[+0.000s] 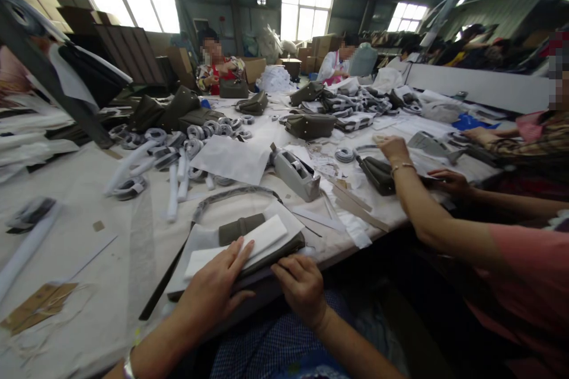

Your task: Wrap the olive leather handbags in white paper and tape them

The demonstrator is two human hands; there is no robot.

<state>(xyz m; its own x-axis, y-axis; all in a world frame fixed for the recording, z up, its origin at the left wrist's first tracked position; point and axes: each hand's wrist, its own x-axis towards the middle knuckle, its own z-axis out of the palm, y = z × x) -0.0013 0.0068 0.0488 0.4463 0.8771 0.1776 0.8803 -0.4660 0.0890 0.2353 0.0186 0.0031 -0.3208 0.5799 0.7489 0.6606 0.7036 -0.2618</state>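
Note:
A dark olive handbag [242,227] lies at the table's front edge, with white paper sheets over part of it. Its wrapped handle [235,191] arches away from me. My left hand [220,281] rests on a folded white pad [262,235] on the bag, fingers stretched out and thumb apart. At the bag's near right corner is my right hand [304,287], its fingers curled and pinched against the bag's edge. A dark strap [164,278] runs down from the bag's left side.
A grey tape dispenser [296,174] stands beyond the bag. Several wrapped strap rolls [195,145] and more handbags [311,125] cover the back. Brown tags [40,308] lie at front left. To the right, a co-worker's arm [418,201] reaches over another bag [377,174].

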